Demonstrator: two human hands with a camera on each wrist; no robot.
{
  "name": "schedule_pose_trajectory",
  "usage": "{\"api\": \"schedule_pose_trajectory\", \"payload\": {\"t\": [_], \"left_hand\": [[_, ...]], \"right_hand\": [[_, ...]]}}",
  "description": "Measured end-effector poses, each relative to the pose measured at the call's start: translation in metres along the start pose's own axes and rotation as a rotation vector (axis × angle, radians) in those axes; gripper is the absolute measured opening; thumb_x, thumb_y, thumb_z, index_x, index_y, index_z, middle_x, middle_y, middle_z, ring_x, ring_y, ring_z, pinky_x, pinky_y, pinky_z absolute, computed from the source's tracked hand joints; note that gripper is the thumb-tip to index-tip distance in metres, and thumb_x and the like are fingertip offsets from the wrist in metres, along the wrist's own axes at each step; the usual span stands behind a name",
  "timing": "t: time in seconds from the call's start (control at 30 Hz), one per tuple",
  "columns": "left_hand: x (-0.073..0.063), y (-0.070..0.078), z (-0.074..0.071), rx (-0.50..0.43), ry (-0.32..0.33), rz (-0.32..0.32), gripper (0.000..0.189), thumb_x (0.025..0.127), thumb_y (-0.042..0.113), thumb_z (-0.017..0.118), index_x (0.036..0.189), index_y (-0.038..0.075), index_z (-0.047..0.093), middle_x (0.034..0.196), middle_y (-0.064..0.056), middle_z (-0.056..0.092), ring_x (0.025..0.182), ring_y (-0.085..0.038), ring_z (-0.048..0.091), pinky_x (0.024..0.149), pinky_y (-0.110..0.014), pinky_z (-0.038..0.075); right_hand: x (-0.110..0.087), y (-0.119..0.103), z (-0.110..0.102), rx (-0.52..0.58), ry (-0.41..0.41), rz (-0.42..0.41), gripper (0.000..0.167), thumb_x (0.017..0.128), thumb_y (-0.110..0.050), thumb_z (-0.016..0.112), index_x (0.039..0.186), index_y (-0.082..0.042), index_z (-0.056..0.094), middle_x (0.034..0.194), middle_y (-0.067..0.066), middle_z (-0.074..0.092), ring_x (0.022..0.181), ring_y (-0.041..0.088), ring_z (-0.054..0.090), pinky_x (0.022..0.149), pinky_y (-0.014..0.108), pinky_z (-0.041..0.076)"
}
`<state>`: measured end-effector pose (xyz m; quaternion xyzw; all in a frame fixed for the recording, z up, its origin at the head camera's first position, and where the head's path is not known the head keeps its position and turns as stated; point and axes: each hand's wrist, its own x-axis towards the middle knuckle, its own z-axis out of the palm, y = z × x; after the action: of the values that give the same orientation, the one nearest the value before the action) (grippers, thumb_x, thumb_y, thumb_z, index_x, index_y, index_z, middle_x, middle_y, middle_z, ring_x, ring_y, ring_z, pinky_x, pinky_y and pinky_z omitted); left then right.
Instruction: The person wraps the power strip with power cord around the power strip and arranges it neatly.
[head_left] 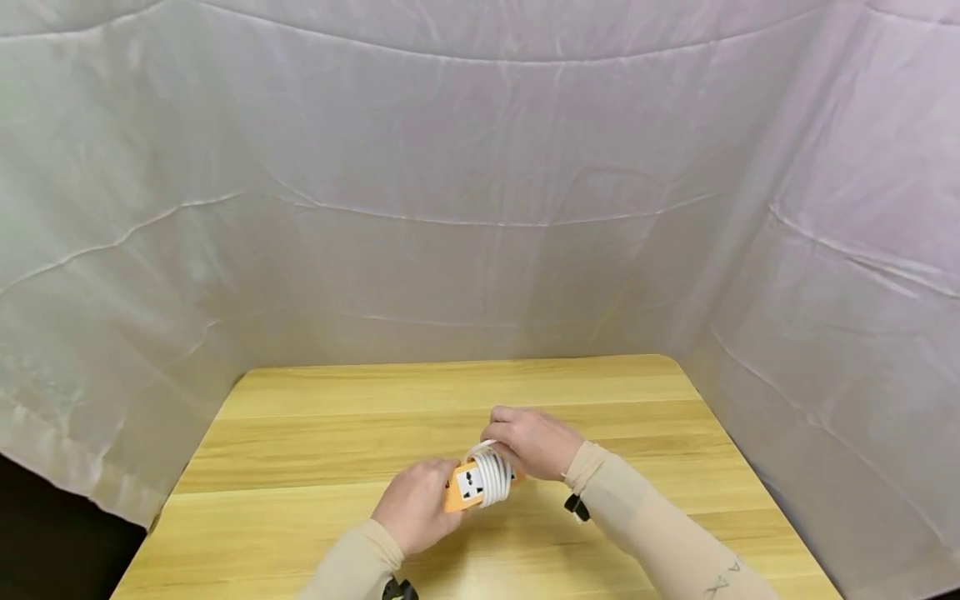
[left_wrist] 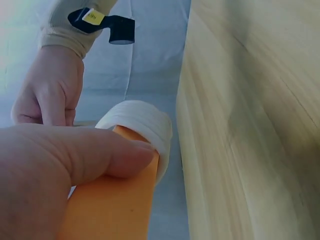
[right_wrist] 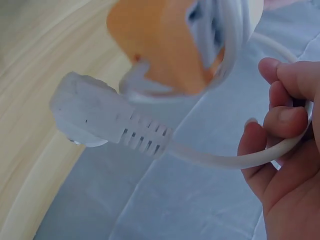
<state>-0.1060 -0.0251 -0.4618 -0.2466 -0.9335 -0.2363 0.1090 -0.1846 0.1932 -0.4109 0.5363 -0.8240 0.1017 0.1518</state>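
Observation:
An orange power strip (head_left: pixel 452 497) with white socket panels is held above the table, its white cord (head_left: pixel 495 477) wound in several turns around its middle. My left hand (head_left: pixel 422 506) grips one end of the strip; in the left wrist view the thumb (left_wrist: pixel 132 159) presses along its orange side. With curled fingers my right hand (head_left: pixel 534 442) holds the cord's loose end beside the strip's far end. The white plug (right_wrist: pixel 95 110) dangles from that length of cord in the right wrist view, near the strip's orange end (right_wrist: pixel 155 42).
Beneath both hands lies a light wood table (head_left: pixel 315 433) with rounded back corners. Pale grey fabric (head_left: pixel 450 167) hangs behind it and along both sides. A small black device is strapped at each wrist, one of them visible below the right sleeve (head_left: pixel 622 500).

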Motion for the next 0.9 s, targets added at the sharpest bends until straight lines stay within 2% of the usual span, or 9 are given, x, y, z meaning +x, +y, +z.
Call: {"api": "schedule_pose_trajectory", "payload": {"t": [0.2, 0.4, 0.6, 0.77, 0.9], "left_hand": [[0.004, -0.001, -0.004, -0.009, 0.058, -0.020, 0.051, 0.068, 0.024, 0.082, 0.111, 0.000, 0.066, 0.095, -0.008, 0.069, 0.081, -0.018, 0.063, 0.069, -0.033, 0.053], [0.005, -0.002, -0.009, -0.023, 0.062, -0.043, 0.053, 0.070, 0.026, 0.082, 0.112, -0.001, 0.065, 0.099, -0.009, 0.069, 0.082, -0.017, 0.063, 0.069, -0.032, 0.053], [0.005, -0.001, -0.013, -0.033, 0.077, -0.064, 0.054, 0.069, 0.027, 0.083, 0.113, 0.000, 0.065, 0.099, -0.008, 0.068, 0.081, -0.015, 0.062, 0.069, -0.031, 0.052], [0.004, -0.001, -0.016, -0.023, 0.120, -0.080, 0.055, 0.067, 0.026, 0.084, 0.112, 0.000, 0.065, 0.096, -0.007, 0.069, 0.077, -0.014, 0.061, 0.067, -0.029, 0.052], [0.006, 0.000, -0.017, -0.007, 0.155, -0.068, 0.058, 0.066, 0.027, 0.085, 0.112, -0.002, 0.064, 0.097, -0.009, 0.069, 0.078, -0.015, 0.062, 0.068, -0.030, 0.053]], "right_hand": [[-0.001, -0.010, -0.004, 0.007, -0.006, 0.015, 0.006, 0.089, -0.014, 0.068, 0.095, -0.014, 0.070, 0.086, -0.007, 0.057, 0.068, 0.001, 0.051, 0.062, 0.011, 0.046], [-0.003, -0.016, -0.006, 0.008, 0.002, 0.023, 0.007, 0.091, -0.018, 0.066, 0.094, -0.014, 0.070, 0.083, -0.007, 0.055, 0.063, -0.001, 0.046, 0.057, 0.009, 0.041], [-0.006, -0.020, -0.003, 0.026, 0.038, 0.011, 0.006, 0.091, -0.017, 0.065, 0.091, -0.012, 0.068, 0.084, -0.006, 0.055, 0.062, -0.002, 0.045, 0.055, 0.007, 0.039], [-0.009, -0.024, -0.001, 0.033, 0.080, 0.000, 0.006, 0.091, -0.017, 0.064, 0.087, -0.013, 0.065, 0.082, -0.007, 0.052, 0.062, -0.003, 0.042, 0.054, 0.007, 0.037], [-0.012, -0.025, 0.000, 0.013, 0.108, -0.007, 0.009, 0.093, -0.018, 0.062, 0.085, -0.015, 0.061, 0.081, -0.008, 0.049, 0.062, -0.003, 0.039, 0.053, 0.008, 0.034]]}}
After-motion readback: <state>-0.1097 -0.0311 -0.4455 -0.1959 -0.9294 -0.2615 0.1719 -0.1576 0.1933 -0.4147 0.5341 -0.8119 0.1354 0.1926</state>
